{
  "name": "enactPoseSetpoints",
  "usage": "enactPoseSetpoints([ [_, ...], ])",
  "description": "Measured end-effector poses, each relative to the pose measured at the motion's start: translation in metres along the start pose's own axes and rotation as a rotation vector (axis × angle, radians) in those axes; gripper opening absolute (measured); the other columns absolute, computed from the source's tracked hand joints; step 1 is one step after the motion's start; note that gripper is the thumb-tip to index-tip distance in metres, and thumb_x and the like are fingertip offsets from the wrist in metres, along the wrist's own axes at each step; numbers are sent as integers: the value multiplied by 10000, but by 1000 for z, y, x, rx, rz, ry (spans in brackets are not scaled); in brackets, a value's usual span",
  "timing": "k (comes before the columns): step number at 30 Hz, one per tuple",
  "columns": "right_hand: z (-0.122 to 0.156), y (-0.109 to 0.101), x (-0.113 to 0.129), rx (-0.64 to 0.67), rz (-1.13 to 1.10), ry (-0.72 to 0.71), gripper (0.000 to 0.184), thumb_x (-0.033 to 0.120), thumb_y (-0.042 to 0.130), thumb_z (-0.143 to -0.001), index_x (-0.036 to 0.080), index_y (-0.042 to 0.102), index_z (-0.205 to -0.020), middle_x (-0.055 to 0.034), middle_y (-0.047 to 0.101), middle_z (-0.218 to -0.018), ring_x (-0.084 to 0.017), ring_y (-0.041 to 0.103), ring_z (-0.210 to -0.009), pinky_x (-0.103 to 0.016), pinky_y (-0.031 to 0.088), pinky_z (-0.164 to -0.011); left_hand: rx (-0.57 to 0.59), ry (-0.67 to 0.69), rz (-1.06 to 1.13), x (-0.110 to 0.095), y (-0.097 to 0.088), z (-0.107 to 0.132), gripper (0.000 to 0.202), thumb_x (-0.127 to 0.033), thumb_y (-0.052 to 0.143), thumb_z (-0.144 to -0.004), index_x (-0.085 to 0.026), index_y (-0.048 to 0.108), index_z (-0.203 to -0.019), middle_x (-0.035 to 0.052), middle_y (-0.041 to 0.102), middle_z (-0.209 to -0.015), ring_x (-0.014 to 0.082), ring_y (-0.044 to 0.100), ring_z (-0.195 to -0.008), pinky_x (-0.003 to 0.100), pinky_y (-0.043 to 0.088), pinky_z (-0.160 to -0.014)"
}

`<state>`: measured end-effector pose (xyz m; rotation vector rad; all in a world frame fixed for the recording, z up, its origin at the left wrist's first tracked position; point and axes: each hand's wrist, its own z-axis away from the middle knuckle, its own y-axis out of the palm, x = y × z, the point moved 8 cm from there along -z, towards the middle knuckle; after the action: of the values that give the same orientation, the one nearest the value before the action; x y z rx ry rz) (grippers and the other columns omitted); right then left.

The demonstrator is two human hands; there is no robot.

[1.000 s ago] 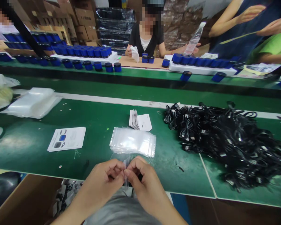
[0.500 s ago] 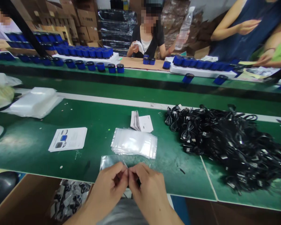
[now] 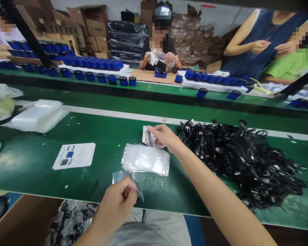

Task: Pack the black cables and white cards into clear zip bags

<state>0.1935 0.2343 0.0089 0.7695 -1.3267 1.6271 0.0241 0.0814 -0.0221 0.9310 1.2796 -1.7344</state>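
Observation:
Near the front edge of the table, my left hand (image 3: 120, 196) is closed in a pinch on a clear plastic bag (image 3: 139, 188), whose sides stick out beyond the fingers. My right hand (image 3: 165, 136) reaches forward to a small bunch of folded white leaflets (image 3: 146, 136). Its thumb and fingers are closed at the top of a leaflet and partly cover the bunch. Between the hands lies a stack of clear zip bags (image 3: 146, 159). Left of it is a pile of printed cards (image 3: 75, 156) with pictures of a blue device.
A large heap of coiled black cables (image 3: 241, 160) fills the right side. Plastic bag packs (image 3: 37, 116) lie at left. Under the table edge stands a cardboard box (image 3: 23, 218) of bagged parts. Blue jars (image 3: 92, 63) and co-workers (image 3: 160, 44) are across the line.
My right hand has left my left hand and moved forward to the folded leaflets. My left hand keeps the bag near the edge. Across the line, a person has lowered a bottle.

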Motion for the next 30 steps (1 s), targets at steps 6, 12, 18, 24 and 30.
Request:
enactPoseSetpoints([
  [6, -8, 12, -14, 138, -67, 76, 207, 310, 548, -924, 128, 584, -832, 48, 558, -656, -57, 495, -462, -182, 428, -434, 47, -10, -24, -1, 1, -2, 238, -300, 470, -798, -213, 450, -578, -43, 495, -479, 121, 461, -453, 209, 350, -436],
  [12, 27, -22, -3, 33, -95, -78, 281, 189, 509, -885, 167, 508, -605, 65, 456, -516, -75, 428, -462, -205, 343, -457, 53, -145, 150, 8, 0, 1, 213, -348, 515, -792, -212, 484, -631, -49, 548, -478, 112, 492, -421, 185, 375, -391],
  [18, 138, 17, 10, 390, 233, -358, 208, 192, 512, -863, 204, 550, -660, 16, 588, -659, -143, 537, -608, -250, 375, -551, 42, -192, 254, 9, -6, -1, 277, -418, 443, -860, -213, 460, -675, -47, 545, -585, 127, 556, -522, 225, 474, -494],
  [24, 174, 51, -3, 95, 147, -460, 63, 173, 500, -831, 200, 554, -812, -53, 606, -798, -208, 584, -736, -341, 456, -679, -243, 17, -26, -9, -27, -4, 243, -344, 425, -865, -224, 446, -654, -80, 343, -527, 119, 388, -489, 214, 333, -474],
  [30, 187, 80, -47, 149, -254, -153, 172, 273, 571, -789, 171, 581, -927, -63, 655, -768, -186, 631, -610, -264, 510, -516, -367, 18, -30, -10, -39, -3, 248, -335, 403, -868, -224, 453, -652, -85, 366, -494, 114, 413, -455, 203, 351, -457],
])
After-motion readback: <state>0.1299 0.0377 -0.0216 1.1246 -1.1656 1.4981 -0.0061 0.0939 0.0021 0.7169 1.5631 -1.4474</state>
